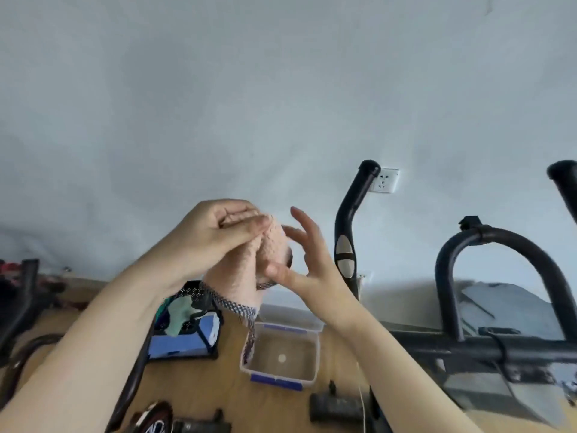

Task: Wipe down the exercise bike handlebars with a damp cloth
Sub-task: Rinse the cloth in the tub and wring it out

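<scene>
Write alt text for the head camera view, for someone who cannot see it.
A person's left hand grips a raised pink cloth while the right hand, fingers spread, touches it. Below, a clear tub sits on the wooden floor; black bike handlebars stand at right.

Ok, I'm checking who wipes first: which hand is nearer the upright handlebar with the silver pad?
Right. The right hand sits just left of the handlebar, not touching it, fingers spread; the left hand grips the pink cloth farther left.

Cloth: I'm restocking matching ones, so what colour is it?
The cloth is pale pink, with a dark speckled border; head view.
</scene>
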